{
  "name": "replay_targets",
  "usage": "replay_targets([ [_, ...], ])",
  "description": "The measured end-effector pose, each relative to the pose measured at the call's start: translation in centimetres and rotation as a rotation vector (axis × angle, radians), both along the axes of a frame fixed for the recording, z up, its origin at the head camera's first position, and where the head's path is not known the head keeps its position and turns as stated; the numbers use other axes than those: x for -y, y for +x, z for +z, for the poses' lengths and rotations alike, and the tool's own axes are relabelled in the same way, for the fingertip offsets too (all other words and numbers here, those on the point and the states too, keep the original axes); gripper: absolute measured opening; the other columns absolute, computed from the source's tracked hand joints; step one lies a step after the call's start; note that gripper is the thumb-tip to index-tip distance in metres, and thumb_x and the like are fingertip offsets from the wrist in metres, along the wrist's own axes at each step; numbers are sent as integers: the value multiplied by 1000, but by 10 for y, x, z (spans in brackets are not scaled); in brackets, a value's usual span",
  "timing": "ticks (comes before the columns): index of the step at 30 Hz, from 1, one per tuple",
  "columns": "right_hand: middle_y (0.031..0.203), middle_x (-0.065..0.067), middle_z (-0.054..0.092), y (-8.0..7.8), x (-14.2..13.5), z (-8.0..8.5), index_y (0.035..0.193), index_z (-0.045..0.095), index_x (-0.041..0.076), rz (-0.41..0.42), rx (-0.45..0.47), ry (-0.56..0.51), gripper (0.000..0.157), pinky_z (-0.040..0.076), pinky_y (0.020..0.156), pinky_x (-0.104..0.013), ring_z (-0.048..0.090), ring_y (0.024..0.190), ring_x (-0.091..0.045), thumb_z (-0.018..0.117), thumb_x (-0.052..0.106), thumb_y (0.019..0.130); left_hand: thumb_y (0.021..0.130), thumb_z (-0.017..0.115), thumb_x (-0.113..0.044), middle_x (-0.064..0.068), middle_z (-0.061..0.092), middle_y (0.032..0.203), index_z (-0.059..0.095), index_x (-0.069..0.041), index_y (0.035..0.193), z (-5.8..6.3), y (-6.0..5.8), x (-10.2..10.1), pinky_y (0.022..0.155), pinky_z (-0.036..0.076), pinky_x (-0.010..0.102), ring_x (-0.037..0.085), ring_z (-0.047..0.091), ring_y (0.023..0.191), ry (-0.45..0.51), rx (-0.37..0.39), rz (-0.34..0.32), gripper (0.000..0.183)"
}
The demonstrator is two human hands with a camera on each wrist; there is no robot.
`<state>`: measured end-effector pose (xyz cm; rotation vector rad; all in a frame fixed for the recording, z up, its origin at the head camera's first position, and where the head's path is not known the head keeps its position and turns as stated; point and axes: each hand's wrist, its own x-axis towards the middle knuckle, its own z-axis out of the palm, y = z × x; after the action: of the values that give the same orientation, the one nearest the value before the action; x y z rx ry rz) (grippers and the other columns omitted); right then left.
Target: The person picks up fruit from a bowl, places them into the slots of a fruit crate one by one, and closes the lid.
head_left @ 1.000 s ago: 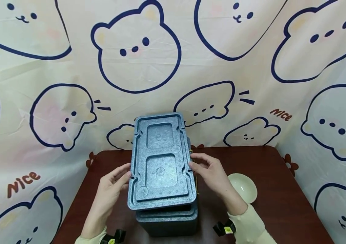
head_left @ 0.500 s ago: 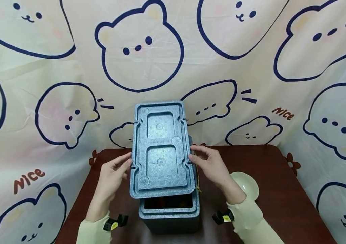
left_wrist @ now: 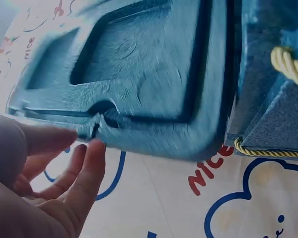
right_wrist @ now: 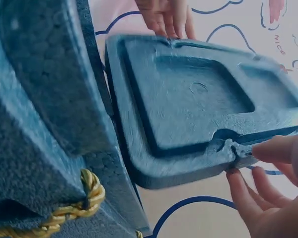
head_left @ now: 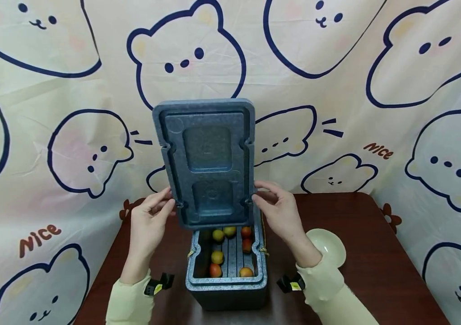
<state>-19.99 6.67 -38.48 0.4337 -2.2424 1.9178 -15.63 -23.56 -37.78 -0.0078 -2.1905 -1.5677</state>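
A blue-grey foam lid (head_left: 207,176) is held tilted up above the far part of a matching foam box (head_left: 226,293), its recessed underside facing me. My left hand (head_left: 149,225) pinches the lid's left edge between thumb and fingers. On the opposite edge, my right hand (head_left: 281,214) pinches it the same way, by the notch in the right wrist view. Inside the box lie several round fruits, among them a yellow-green one (head_left: 217,257), a red one (head_left: 247,246) and an orange one (head_left: 246,271). The box's far end is hidden behind the lid.
A pale green bowl (head_left: 328,247) stands on the dark brown table (head_left: 360,280), right of my right forearm. A yellow rope (right_wrist: 92,193) runs through the box's side. Behind the table hangs a cartoon-printed cloth (head_left: 92,90).
The lid has risen off the box and swung up and away from me, carried by both hands. The box's inside and its fruits have come into view.
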Motion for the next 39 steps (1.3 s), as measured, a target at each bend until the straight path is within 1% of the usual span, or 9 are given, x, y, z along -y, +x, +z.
replay_targets([
  [6, 128, -6, 65, 0, 0, -4, 128, 70, 9, 20, 2, -144, 29, 53, 93, -27, 62, 116, -22, 61, 22, 103, 104, 59, -18, 6, 71, 120, 66, -7, 133, -1, -1, -5, 86, 54, 20, 6, 69, 101, 83, -46, -36, 32],
  [10, 136, -7, 63, 2, -1, -7, 133, 67, 7, 17, 24, -182, 37, 49, 100, -27, 57, 127, -21, 54, 30, 106, 108, 48, -19, -4, 62, 73, 65, 6, 87, -5, 0, -5, 73, 51, 17, 4, 59, 70, 153, -54, -103, 37],
  [12, 139, -5, 61, 2, -1, -9, 135, 66, 8, 9, 30, -165, 41, 47, 103, -28, 54, 131, -18, 51, 34, 107, 110, 43, -23, -8, 61, 74, 66, 5, 87, -7, 1, -4, 72, 49, 18, 3, 57, 72, 161, -40, -127, 43],
  [15, 145, -2, 57, 4, -1, -13, 139, 63, 13, 3, 26, -96, 42, 42, 109, -33, 50, 136, -15, 50, 37, 107, 111, 38, -28, -2, 72, 107, 71, 1, 121, -9, 3, -2, 80, 48, 17, 1, 63, 91, 116, -7, -190, 44],
  [17, 148, -3, 54, 5, -1, -17, 142, 60, 12, 17, 11, -57, 43, 40, 111, -39, 48, 139, -17, 49, 36, 108, 112, 35, -33, 0, 59, 141, 55, -11, 146, -10, 3, -2, 98, 44, 17, 5, 56, 124, 81, 34, -227, 45],
  [19, 151, -4, 51, 5, -2, -22, 145, 56, 13, 22, -2, -7, 43, 36, 114, -43, 44, 141, -18, 49, 34, 108, 112, 35, -30, 7, 48, 152, 45, -10, 153, -14, 2, -1, 103, 39, 15, 12, 46, 137, 63, 54, -301, 46],
  [22, 153, -5, 49, 7, -1, -31, 149, 52, 14, 14, -11, 58, 46, 35, 114, -49, 43, 142, -22, 50, 35, 108, 112, 36, -28, 11, 35, 160, 33, -10, 158, -22, 0, -1, 109, 35, 19, 22, 34, 145, 61, 116, -373, 50],
  [28, 157, -8, 42, 9, 3, -49, 156, 41, 16, -5, 14, 153, 56, 35, 112, -56, 43, 141, -29, 48, 42, 107, 112, 36, -33, 8, 13, 168, 10, -16, 164, -38, -4, -6, 118, 17, 58, 29, 13, 151, 42, 266, -459, 61],
  [39, 161, -5, 35, 13, 8, -74, 159, 35, 19, 20, 99, 154, 59, 29, 116, -57, 35, 146, -29, 43, 47, 108, 113, 27, -34, 5, -3, 170, -1, -12, 163, -65, -6, -3, 119, 3, 59, 27, -5, 154, 23, 315, -541, 62],
])
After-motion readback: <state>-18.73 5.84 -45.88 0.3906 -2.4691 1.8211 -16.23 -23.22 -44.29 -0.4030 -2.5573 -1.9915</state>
